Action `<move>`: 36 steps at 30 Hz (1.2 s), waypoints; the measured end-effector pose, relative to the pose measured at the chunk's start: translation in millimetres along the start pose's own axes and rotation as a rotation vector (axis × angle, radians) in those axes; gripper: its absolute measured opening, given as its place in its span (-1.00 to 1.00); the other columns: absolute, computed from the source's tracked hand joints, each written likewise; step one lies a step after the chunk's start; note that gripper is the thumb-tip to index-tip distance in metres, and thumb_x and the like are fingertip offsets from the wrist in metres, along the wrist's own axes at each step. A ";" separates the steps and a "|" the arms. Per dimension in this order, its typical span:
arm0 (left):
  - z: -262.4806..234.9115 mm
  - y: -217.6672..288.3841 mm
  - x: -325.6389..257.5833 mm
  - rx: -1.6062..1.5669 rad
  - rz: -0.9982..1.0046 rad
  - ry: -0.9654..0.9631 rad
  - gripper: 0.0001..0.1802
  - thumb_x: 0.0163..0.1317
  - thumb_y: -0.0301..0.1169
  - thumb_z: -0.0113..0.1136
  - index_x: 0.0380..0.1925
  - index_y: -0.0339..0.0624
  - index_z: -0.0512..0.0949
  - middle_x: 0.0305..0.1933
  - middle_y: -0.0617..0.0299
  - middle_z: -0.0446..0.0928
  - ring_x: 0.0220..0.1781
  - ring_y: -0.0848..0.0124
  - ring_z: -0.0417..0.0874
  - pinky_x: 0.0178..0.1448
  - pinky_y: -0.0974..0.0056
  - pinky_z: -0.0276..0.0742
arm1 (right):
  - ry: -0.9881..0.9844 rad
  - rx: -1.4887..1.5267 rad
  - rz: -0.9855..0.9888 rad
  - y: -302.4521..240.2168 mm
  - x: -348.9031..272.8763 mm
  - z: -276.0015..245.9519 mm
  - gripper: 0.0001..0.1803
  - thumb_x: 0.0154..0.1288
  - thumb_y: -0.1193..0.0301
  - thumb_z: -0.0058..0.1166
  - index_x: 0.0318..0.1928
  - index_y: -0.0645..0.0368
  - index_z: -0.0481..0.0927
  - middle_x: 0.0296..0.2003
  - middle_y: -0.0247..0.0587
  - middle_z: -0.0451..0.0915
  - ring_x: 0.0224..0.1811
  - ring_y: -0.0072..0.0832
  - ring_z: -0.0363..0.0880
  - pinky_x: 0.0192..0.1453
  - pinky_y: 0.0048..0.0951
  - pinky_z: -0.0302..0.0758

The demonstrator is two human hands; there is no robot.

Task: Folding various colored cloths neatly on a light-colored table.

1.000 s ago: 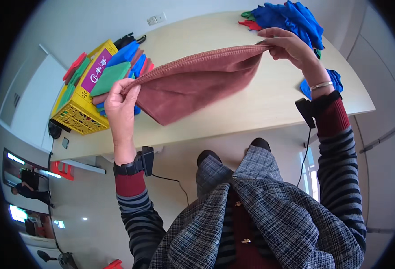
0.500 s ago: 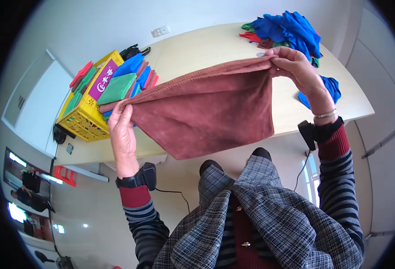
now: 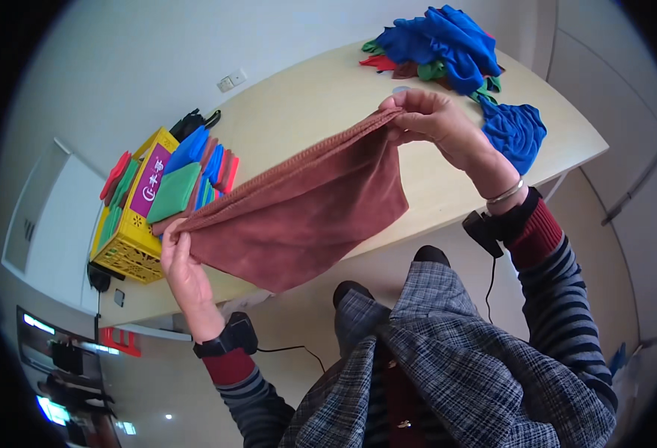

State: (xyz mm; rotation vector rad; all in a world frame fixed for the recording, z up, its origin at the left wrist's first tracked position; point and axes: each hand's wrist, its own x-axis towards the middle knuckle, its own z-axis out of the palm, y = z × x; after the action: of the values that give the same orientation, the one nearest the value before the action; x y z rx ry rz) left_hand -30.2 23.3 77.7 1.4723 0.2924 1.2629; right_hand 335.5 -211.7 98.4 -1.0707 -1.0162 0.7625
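Observation:
A brown cloth [image 3: 306,216] hangs stretched between my two hands, its stitched upper edge slanting up to the right. My left hand [image 3: 186,272] pinches its left corner between thumb and fingers. At the other end of that edge, my right hand [image 3: 440,127] grips the right corner, higher and farther out over the table. The lower part of the cloth droops in soft folds and hides part of the table's front edge. Just beyond my left hand stand folded cloths [image 3: 175,193] in green, blue, brown and red, beside a yellow crate [image 3: 130,254].
The pale table [image 3: 291,97] curves across the view. Crumpled cloths [image 3: 448,48], mostly blue, are heaped at its far right, with a separate blue cloth [image 3: 515,134] nearer its right edge. A black item [image 3: 192,123] lies behind the crate, and a wall socket [image 3: 231,80] sits above.
The view has shifted. Both hands still grip the brown cloth; my right hand has moved left and the left one lower, so the cloth hangs at a steeper slant.

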 end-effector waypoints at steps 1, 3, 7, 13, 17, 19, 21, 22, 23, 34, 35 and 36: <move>-5.8 3.2 -2.4 0.008 0.001 0.015 -0.73 0.42 -0.48 0.10 0.07 -0.33 0.52 0.09 0.16 0.55 0.17 0.39 0.52 0.37 0.28 0.33 | -0.004 -0.027 -0.023 0.6 2.8 0.0 -0.80 0.42 0.47 0.15 0.00 0.21 0.62 -0.24 -0.36 0.66 -0.16 -0.59 0.67 0.04 -0.50 0.62; -13.6 12.8 -6.8 0.045 0.009 0.028 -0.74 0.43 -0.50 0.09 0.07 -0.33 0.51 0.10 0.15 0.55 0.20 0.38 0.52 0.40 0.26 0.32 | -0.010 -0.062 -0.045 -0.1 4.8 -4.1 -0.82 0.42 0.44 0.16 -0.03 0.19 0.63 -0.27 -0.40 0.66 -0.19 -0.61 0.67 -0.01 -0.52 0.63; -11.3 20.5 -6.8 -0.100 -0.006 -0.006 -0.73 0.42 -0.51 0.09 0.08 -0.33 0.51 0.11 0.13 0.56 0.23 0.35 0.52 0.42 0.23 0.31 | 0.022 -0.221 -0.131 -4.8 17.6 -13.4 -0.87 0.44 0.40 0.17 -0.08 0.14 0.65 -0.36 -0.47 0.63 -0.36 -0.70 0.59 -0.22 -0.62 0.56; -7.8 19.1 -7.4 -0.285 -0.133 -0.069 -0.71 0.41 -0.50 0.10 0.10 -0.33 0.50 0.11 0.12 0.57 0.25 0.31 0.53 0.43 0.22 0.31 | 0.019 -0.192 -0.277 -37.6 14.0 -24.6 -0.89 0.46 0.38 0.15 -0.08 0.08 0.65 -0.40 -0.52 0.57 -0.51 -0.74 0.43 -0.39 -0.68 0.39; 2.8 13.6 2.8 -0.166 -0.162 -0.130 -0.69 0.40 -0.47 0.12 0.10 -0.32 0.50 0.08 0.16 0.59 0.21 0.37 0.56 0.35 0.24 0.37 | -0.038 -0.171 -0.207 -37.3 13.7 -46.2 -0.91 0.47 0.39 0.14 -0.10 0.06 0.64 -0.40 -0.51 0.57 -0.51 -0.73 0.45 -0.36 -0.67 0.42; 3.9 6.1 15.7 0.016 -0.191 -0.134 -0.69 0.39 -0.45 0.14 0.09 -0.30 0.52 0.05 0.20 0.60 0.14 0.44 0.58 0.25 0.28 0.41 | -0.045 -0.172 -0.163 -33.4 22.8 -52.2 -0.92 0.47 0.39 0.14 -0.11 0.06 0.64 -0.40 -0.51 0.57 -0.50 -0.72 0.47 -0.35 -0.66 0.44; 3.2 -6.9 35.1 0.109 -0.221 -0.131 -0.69 0.38 -0.44 0.15 0.09 -0.29 0.53 0.04 0.22 0.61 0.10 0.47 0.59 0.20 0.31 0.43 | 0.103 -0.289 -0.069 -24.0 40.6 -49.2 -0.91 0.47 0.39 0.13 -0.10 0.07 0.62 -0.36 -0.47 0.59 -0.45 -0.67 0.55 -0.26 -0.63 0.52; -0.3 -21.0 50.7 0.185 -0.248 -0.129 -0.70 0.38 -0.43 0.16 0.07 -0.27 0.55 0.02 0.25 0.61 0.04 0.51 0.59 0.14 0.35 0.43 | 0.171 -0.350 -0.018 -18.5 49.7 -48.9 -0.91 0.47 0.38 0.12 -0.10 0.07 0.62 -0.34 -0.45 0.61 -0.43 -0.65 0.59 -0.22 -0.62 0.55; 3.3 -34.4 69.2 0.255 -0.268 -0.137 -0.71 0.38 -0.42 0.17 0.06 -0.24 0.56 -0.01 0.28 0.62 -0.02 0.55 0.59 0.07 0.38 0.43 | 0.174 -0.353 -0.010 -11.6 58.9 -56.1 -0.91 0.47 0.38 0.12 -0.10 0.07 0.62 -0.34 -0.45 0.61 -0.43 -0.65 0.59 -0.22 -0.62 0.55; 16.3 -64.9 121.8 0.247 -0.053 -0.107 -0.80 0.37 -0.42 0.18 -0.04 -0.21 0.60 -0.06 0.31 0.60 -0.01 0.56 0.53 0.09 0.43 0.38 | 0.142 -0.580 -0.394 1.1 73.9 -71.5 -0.86 0.49 0.42 0.08 -0.02 0.09 0.61 -0.09 -0.33 0.66 0.06 -0.55 0.63 0.17 -0.51 0.56; 13.1 -75.5 107.9 0.298 -0.027 -0.188 -0.81 0.35 -0.46 0.19 -0.07 -0.21 0.60 -0.05 0.31 0.59 -0.01 0.55 0.53 0.11 0.43 0.37 | 0.148 -0.585 -0.390 10.9 63.6 -74.3 -0.86 0.49 0.42 0.08 -0.02 0.09 0.61 -0.09 -0.33 0.66 0.06 -0.55 0.63 0.17 -0.51 0.56; 8.1 -93.0 91.6 0.349 -0.001 -0.267 -0.83 0.32 -0.49 0.19 -0.10 -0.22 0.59 -0.04 0.31 0.58 -0.01 0.53 0.53 0.13 0.42 0.37 | 0.099 -0.592 -0.381 32.0 53.7 -81.2 -0.86 0.47 0.45 0.10 -0.03 0.11 0.61 -0.08 -0.35 0.65 0.06 -0.56 0.61 0.15 -0.51 0.55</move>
State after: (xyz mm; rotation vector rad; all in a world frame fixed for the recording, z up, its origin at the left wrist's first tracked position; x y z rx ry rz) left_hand 53.7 120.0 50.9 1.9163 0.3461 1.0316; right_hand 429.8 -181.2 72.2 -1.3419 -1.3506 0.0889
